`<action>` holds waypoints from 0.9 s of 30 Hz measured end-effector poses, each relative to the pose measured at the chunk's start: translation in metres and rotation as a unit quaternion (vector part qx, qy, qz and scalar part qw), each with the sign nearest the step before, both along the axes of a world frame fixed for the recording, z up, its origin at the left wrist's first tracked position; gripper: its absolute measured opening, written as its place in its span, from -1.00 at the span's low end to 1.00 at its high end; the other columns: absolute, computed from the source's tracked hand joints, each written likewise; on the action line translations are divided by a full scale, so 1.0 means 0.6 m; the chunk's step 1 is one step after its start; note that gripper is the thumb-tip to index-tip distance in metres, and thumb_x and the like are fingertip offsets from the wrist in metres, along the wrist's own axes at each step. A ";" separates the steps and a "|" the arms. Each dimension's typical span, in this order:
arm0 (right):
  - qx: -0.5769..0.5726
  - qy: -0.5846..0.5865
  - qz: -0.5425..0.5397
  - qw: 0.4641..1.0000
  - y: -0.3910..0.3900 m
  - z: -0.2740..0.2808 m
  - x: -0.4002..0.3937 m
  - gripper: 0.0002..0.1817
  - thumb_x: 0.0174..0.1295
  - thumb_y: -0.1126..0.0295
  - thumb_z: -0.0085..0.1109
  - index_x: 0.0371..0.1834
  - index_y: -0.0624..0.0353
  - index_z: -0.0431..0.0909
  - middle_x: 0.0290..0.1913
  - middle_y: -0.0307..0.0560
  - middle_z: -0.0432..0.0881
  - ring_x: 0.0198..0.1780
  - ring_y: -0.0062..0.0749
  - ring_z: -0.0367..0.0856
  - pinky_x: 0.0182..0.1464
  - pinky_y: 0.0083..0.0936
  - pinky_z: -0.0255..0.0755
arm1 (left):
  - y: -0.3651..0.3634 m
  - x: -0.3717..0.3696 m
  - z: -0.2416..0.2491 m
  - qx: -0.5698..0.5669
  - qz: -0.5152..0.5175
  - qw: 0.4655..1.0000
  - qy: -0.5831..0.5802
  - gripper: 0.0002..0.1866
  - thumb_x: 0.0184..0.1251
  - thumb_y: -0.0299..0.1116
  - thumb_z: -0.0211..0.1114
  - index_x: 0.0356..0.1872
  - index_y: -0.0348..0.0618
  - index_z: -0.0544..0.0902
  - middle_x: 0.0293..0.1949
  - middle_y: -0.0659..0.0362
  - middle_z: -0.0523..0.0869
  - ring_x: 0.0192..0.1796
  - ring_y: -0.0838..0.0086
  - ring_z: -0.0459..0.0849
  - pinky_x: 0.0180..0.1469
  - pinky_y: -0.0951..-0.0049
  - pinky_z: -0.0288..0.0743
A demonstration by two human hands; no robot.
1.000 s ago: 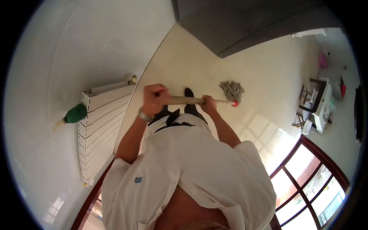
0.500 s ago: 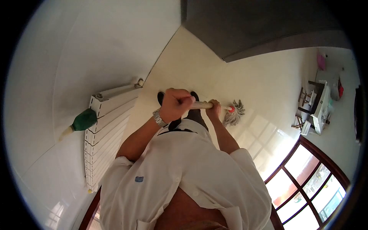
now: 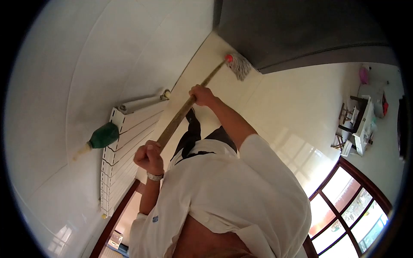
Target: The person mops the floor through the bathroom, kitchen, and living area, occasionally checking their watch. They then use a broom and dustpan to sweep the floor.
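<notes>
From the head camera, here's the mop, slanting away across the pale floor (image 3: 266, 107), its grey strand head (image 3: 240, 69) lying up ahead by the foot of a big dark panel (image 3: 301, 36). Strands and panel are so close there that I can't call whether they touch. A red collar (image 3: 229, 58) joins the strands to the long wooden handle (image 3: 175, 122).

And the grip! Left hand (image 3: 149, 157), a metal watch (image 3: 155, 176) at its wrist, is wrapped around the near end of the handle; right hand (image 3: 201, 95) is clasped around it further down, nearer the red collar.

Look at that floor: smooth, glossy, cream-coloured, with bright panes of light gleaming on the right, near a glazed, dark-red-framed window (image 3: 344, 210). A dark shoe (image 3: 190, 114) stands on it just below the handle.

Over on the left, a pale, shiny wall (image 3: 94, 56) meets the floor in a dark line. A white ribbed radiator (image 3: 129, 150) runs along it, and a green bottle-shaped thing (image 3: 104, 135) with a pale tip sits against the radiator's edge.

Far right, well apart from the mop, there's a white-topped table (image 3: 360, 139) with dark legs, a pink item (image 3: 364, 75) beyond it, too small to name.
</notes>
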State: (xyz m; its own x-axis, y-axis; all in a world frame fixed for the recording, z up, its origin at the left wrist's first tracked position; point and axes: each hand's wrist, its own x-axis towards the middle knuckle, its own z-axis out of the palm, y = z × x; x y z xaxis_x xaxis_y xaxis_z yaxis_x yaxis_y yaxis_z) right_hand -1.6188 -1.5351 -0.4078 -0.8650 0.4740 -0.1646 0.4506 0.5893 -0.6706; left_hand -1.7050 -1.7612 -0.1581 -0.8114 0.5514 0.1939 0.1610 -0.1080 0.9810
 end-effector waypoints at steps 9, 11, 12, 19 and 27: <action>-0.059 0.013 0.033 0.998 -0.079 0.007 -0.068 -0.70 -0.13 0.40 0.32 -0.25 -0.04 0.55 -0.18 -0.17 0.54 0.03 -0.19 0.47 -0.07 -0.21 0.45 | -0.038 -0.035 0.055 0.032 0.089 0.995 -0.017 -0.67 0.23 -0.57 -0.02 -0.71 -0.10 0.17 -0.78 0.20 0.33 -0.67 0.47 0.37 -0.56 0.48 0.42; -0.070 0.028 0.003 0.997 -0.105 0.006 -0.058 -0.69 -0.11 0.30 0.32 -0.22 -0.04 0.56 -0.13 -0.16 0.56 0.03 -0.17 0.47 -0.04 -0.20 0.45 | -0.039 -0.059 0.075 0.035 0.095 0.995 -0.004 -0.66 0.25 -0.57 -0.02 -0.71 -0.09 0.18 -0.79 0.23 0.29 -0.69 0.49 0.34 -0.59 0.49 0.40; -0.069 0.026 0.002 0.997 -0.110 0.012 -0.046 -0.69 -0.11 0.30 0.32 -0.22 -0.04 0.56 -0.13 -0.16 0.56 0.03 -0.17 0.47 -0.04 -0.20 0.45 | -0.036 -0.071 0.079 0.032 0.095 0.995 0.008 -0.66 0.25 -0.57 -0.02 -0.71 -0.09 0.18 -0.79 0.24 0.27 -0.69 0.50 0.33 -0.60 0.48 0.39; -0.082 -0.044 -0.075 0.993 -0.090 0.049 0.086 -0.67 -0.12 0.24 0.36 -0.23 -0.04 0.58 -0.18 -0.13 0.58 -0.01 -0.18 0.53 -0.04 -0.25 0.45 | 0.036 -0.066 0.045 0.068 -0.012 0.997 -0.024 -0.71 0.22 -0.63 0.01 -0.69 -0.14 0.26 -0.78 0.23 0.36 -0.72 0.51 0.39 -0.62 0.44 0.42; -0.103 -0.047 -0.298 0.948 -0.142 0.039 0.277 -0.69 -0.13 0.29 0.39 -0.30 0.09 0.56 -0.27 0.01 0.60 -0.16 -0.09 0.58 -0.17 -0.28 0.47 | 0.174 0.028 -0.001 0.004 -0.202 0.969 -0.142 -0.76 0.28 -0.59 0.06 -0.62 -0.21 0.39 -0.71 0.22 0.44 -0.69 0.53 0.42 -0.62 0.45 0.41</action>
State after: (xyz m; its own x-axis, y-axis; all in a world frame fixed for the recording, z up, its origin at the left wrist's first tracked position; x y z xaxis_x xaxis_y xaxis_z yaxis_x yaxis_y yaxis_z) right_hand -1.4526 -1.6205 -0.3843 -0.4302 0.8233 -0.3701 0.7254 0.0713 -0.6846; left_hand -1.6881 -1.6566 -0.1590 -0.5506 0.8347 -0.0004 -0.1726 -0.1134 0.9784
